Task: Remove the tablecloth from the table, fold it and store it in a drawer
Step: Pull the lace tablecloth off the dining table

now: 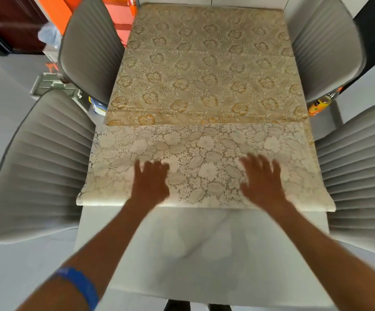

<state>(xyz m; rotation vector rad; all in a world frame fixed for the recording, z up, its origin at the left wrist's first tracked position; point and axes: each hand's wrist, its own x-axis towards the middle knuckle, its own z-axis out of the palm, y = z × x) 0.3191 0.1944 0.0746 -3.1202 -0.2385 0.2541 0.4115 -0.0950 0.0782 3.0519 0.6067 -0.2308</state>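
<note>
Tablecloth [204, 90] half folded back on the white bench [204, 254].

Nearest, bare benchtop; past it the left hand [151, 181] and right hand [262, 178] lie fingers spread, seemingly flat on the paler folded-over strip, though blurred. Beyond, golden floral cloth covers the far end, between grey chairs [40, 167].
</note>
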